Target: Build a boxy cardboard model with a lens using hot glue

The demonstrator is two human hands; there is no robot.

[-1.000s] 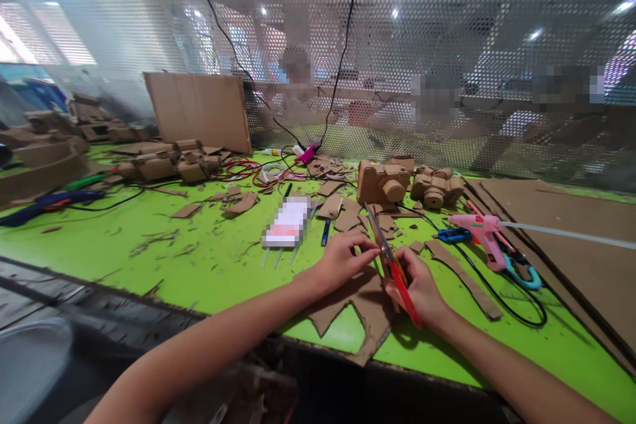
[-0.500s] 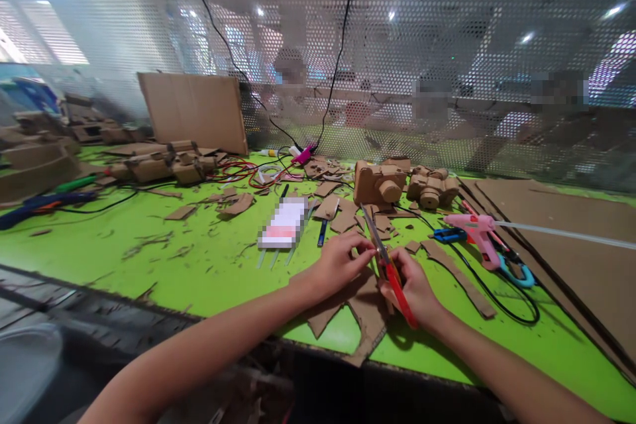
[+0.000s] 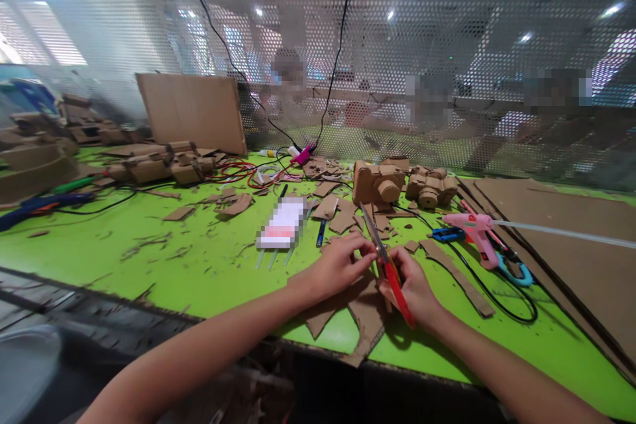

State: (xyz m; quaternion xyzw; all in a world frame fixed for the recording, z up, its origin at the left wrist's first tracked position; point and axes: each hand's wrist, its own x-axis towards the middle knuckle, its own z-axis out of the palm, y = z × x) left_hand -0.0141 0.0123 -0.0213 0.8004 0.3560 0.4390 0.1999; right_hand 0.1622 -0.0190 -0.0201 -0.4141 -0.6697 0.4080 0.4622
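Observation:
Red-handled scissors [image 3: 396,291] are gripped in my right hand [image 3: 415,285], their metal blades pointing away from me. Close beside the blades, my left hand [image 3: 345,265] is closed in a pinch by the pivot. Whatever sits between its fingertips is too small and covered to make out. Under both hands lies a cut cardboard sheet [image 3: 365,318] with curved edges, reaching to the table's front edge. Just beyond the blade tips stands a cardboard camera model [image 3: 378,185]; a second cardboard model [image 3: 432,187] is to its right.
A pink glue gun [image 3: 477,232] with a long glue stick lies right, near blue-handled scissors [image 3: 517,270] and a cable. Large cardboard sheets [image 3: 566,232] cover the right side. A blurred-out phone [image 3: 282,222], a cutter knife [image 3: 320,232] and scraps lie left. Perforated metal [image 3: 397,79] stands behind.

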